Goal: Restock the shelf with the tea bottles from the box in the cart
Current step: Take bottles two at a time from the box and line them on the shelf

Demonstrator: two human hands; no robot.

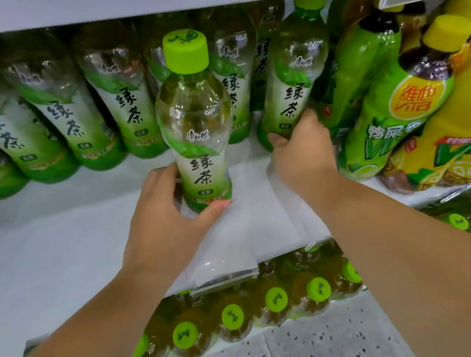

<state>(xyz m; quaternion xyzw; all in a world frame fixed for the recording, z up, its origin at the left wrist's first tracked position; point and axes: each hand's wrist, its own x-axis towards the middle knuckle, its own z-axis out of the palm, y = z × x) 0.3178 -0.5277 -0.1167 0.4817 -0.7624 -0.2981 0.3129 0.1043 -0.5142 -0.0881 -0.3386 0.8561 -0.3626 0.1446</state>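
The left hand (169, 215) grips the base of a tea bottle (194, 117), thumb curled across the front of its foot and fingers wrapped round the left side. That bottle stands upright on the white shelf (55, 251), in front of the stocked row and towards the middle, with its green cap on. The right hand (300, 150) reaches further in and to the right and holds the bottom of a second tea bottle (290, 84), thumb on its left side and fingers round its right. This one stands at the right end of the row, level with the others. The row of tea bottles (66, 118) runs leftward from there along the back of the shelf, labels facing out. Just right of the right hand, touching the second bottle's side, sit wrapped packs (433, 118) of green and yellow drinks. Below the shelf edge, more green-capped bottles (277, 300) stand on a lower level, above a speckled floor (315, 356).
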